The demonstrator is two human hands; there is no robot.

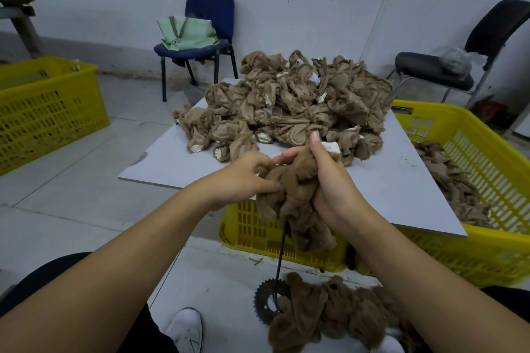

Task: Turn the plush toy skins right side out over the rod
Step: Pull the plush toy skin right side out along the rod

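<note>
Skin in hand: a fuzzy brown plush skin (pixel 295 203) bunched over the top of the black rod (pixel 280 261), above the near edge of the grey board (pixel 183 163).
My right hand (pixel 329 180): fingers wrapped round the upper part of the skin, thumb up beside a white patch of it.
My left hand (pixel 243 178): fingertips pinching the skin's left side, as far as I can tell; the fingers are partly hidden in the fur.
Rod: stands tilted, its foot in a toothed black sprocket (pixel 268 304) on the floor between my legs.
Waiting pile (pixel 289 103): inside-out tan skins heaped on the board's far half.
Finished skins (pixel 332 315): furry side out, lying on the floor just beside the sprocket.
Crates: one yellow crate (pixel 473 157) at right holding more skins, another yellow crate (pixel 48 112) at left.
</note>
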